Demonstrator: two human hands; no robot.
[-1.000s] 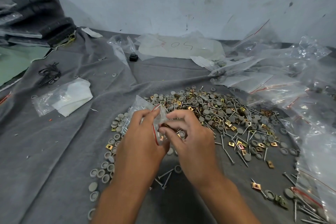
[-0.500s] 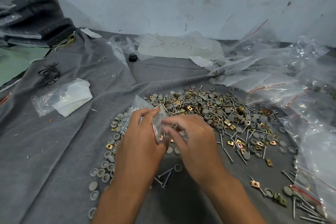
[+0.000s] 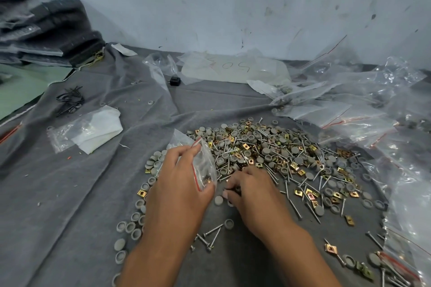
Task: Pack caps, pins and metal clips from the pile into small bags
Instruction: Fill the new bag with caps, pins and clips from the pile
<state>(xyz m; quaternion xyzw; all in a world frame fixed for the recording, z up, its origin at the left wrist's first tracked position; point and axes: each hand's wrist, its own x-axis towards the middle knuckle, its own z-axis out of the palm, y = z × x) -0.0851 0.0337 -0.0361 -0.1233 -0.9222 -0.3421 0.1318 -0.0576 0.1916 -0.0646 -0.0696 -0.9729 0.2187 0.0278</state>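
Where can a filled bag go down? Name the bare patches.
Bare grey cloth lies left of the left hand, below the white paper bag. Another strip lies between pile and black clip. The right side is crowded with bags.

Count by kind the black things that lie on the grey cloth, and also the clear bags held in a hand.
small black plastic box: 1
tangled bundle of black wires: 1
small clear plastic bag with a red strip, held by the left hand: 1
Total: 3
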